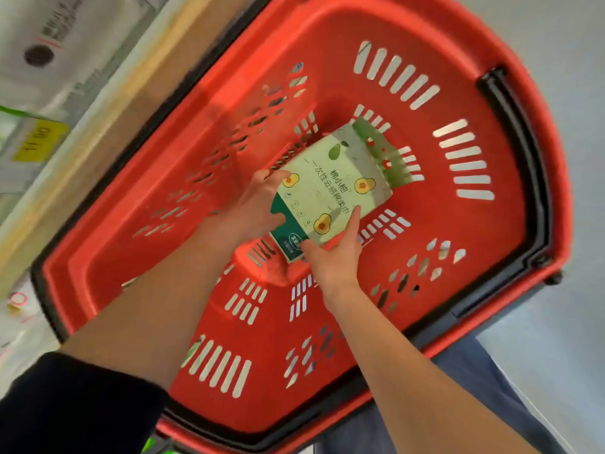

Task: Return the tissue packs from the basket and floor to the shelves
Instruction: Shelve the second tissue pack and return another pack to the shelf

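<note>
A pale green tissue pack (330, 188) with avocado pictures and a dark green end lies at the bottom of a red plastic basket (458, 224). My left hand (252, 208) grips the pack's left edge, fingers curled over its top corner. My right hand (334, 260) holds the pack's near end, thumb on the dark green part and forefinger stretched along the right edge. Both forearms reach down into the basket. No other pack shows inside it.
The basket has slotted walls and a black folded handle (520, 152) along its right rim. A wooden shelf edge (108, 103) with a yellow price tag (39, 142) and wrapped goods runs along the left. Grey floor (576, 77) lies to the right.
</note>
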A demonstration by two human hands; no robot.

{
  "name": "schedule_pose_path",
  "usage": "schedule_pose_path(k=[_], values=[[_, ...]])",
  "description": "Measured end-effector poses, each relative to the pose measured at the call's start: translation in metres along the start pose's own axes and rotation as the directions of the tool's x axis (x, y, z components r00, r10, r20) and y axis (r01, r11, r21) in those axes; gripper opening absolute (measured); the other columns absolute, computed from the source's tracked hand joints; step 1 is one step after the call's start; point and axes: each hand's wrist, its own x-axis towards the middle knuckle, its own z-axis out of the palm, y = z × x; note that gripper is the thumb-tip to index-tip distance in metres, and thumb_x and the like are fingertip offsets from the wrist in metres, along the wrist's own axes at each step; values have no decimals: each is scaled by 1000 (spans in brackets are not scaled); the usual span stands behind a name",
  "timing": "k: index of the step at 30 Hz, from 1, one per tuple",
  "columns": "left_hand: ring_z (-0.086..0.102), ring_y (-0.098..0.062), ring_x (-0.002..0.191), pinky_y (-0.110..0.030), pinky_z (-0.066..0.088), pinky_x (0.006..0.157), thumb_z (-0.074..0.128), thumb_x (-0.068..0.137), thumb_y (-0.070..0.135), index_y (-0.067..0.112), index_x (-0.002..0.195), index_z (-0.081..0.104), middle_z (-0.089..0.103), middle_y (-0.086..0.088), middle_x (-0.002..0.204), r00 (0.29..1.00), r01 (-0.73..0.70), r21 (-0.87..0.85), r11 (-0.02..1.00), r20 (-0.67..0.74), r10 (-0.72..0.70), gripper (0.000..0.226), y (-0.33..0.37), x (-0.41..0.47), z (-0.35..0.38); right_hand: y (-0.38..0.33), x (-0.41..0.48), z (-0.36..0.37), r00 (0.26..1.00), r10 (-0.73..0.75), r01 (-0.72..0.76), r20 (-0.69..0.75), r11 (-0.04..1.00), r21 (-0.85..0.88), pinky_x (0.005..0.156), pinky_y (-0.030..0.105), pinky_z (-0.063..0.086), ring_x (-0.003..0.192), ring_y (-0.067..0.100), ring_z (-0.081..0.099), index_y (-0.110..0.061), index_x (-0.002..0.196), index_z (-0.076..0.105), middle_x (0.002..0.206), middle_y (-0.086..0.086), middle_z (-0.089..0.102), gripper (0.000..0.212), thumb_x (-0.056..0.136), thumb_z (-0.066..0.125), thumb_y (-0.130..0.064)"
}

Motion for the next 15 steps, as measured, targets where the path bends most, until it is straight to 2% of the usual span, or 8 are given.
schedule_pose_path(k=[2,4,5,7,9,12,13,15], values=[[28,-31,135,-24,26,103,64,77,3,17,146,26,24,-19,147,1000,-10,19,1000,2,10,81,-4,13,6,1,13,10,999,28,-27,-30,999,31,107,40,34,134,26,28,-37,145,5,147,17,16,101,72,67,-4],[31,-32,133,-33,32,105,67,77,10,24,149,20,23,-18,148,1000,-21,98,995,4,21,86,-7,24,9,4,24,18,997,28,-26,-69,999,38,104,21,27,131,18,26,-36,145,7,148,13,15,98,74,67,-5],[32,-33,132,-38,34,105,69,77,15,27,149,17,23,-17,149,999,-34,137,990,5,34,90,-9,29,10,6,28,22,995,24,-20,-96,999,39,100,17,24,131,15,25,-35,145,8,149,13,15,97,74,67,-6],[36,-34,129,-41,38,101,73,75,25,34,149,10,27,-15,147,998,-68,191,979,14,67,97,-14,39,11,11,34,28,988,31,-26,-152,999,34,107,26,20,136,20,19,-37,144,9,151,15,11,95,75,67,-8],[40,-32,123,-38,39,96,76,72,33,40,148,4,34,-14,140,995,-99,209,973,39,93,105,-19,47,14,15,40,31,982,53,-48,-181,998,34,113,35,20,139,28,14,-39,144,9,152,17,5,95,75,68,-10],[43,-30,121,-40,39,96,79,69,37,51,143,-7,41,-11,133,992,-109,186,976,89,94,114,-26,55,17,21,48,33,985,57,-46,-160,996,70,113,37,24,140,27,15,-43,143,3,151,17,7,101,75,70,-10],[44,-30,120,-42,39,97,80,68,36,54,141,-10,41,-10,133,991,-109,176,978,97,93,116,-28,58,16,23,50,35,987,39,-27,-153,997,75,113,35,24,140,24,15,-44,143,1,151,17,9,104,74,71,-10],[46,-30,120,-40,39,97,82,65,36,59,137,-12,44,-9,134,990,-119,157,980,100,104,120,-29,61,15,29,54,38,988,4,6,-153,998,64,108,18,20,135,13,19,-44,142,-5,150,16,11,110,73,73,-10]])
